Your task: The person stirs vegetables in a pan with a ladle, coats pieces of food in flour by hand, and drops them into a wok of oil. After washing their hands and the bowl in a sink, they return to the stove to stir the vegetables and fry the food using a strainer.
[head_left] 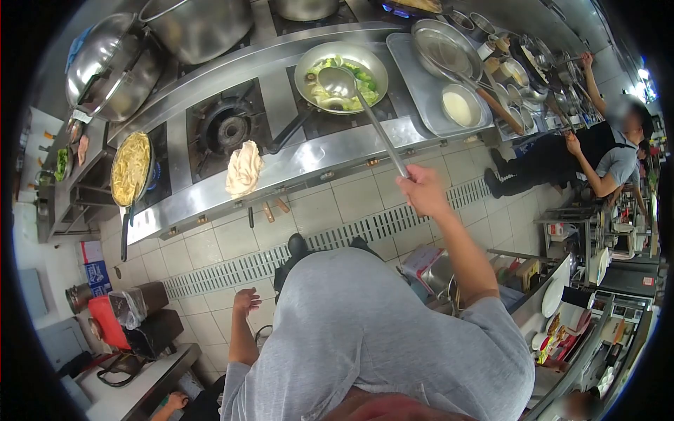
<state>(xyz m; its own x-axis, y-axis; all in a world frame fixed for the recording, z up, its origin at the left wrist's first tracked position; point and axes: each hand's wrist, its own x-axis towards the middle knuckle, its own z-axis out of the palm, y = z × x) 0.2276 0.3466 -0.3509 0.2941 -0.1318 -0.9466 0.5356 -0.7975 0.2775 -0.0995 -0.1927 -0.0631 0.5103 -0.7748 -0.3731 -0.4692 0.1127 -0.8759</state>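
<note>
My right hand [423, 191] is wrapped round the long handle of a metal ladle [338, 83]. The ladle's bowl rests among green vegetables [363, 78] in a frying pan [380, 67] on the stove. That pan's dark handle [291, 130] points toward the front left. At my side hangs my left hand [246, 300], holding nothing, its fingers loosely apart. A crumpled pale cloth [244, 168] lies over the stove's front edge. To the left, a second pan [149, 168] holds a yellowish, noodle-like food [131, 167] above a blue flame.
Large pots [200, 31] stand along the back of the stove. An unlit burner [230, 129] sits between the two pans. To the right, a metal tray [411, 91] bears a strainer [446, 48] and a bowl of white contents [460, 105]. A co-worker [562, 151] stands farther right.
</note>
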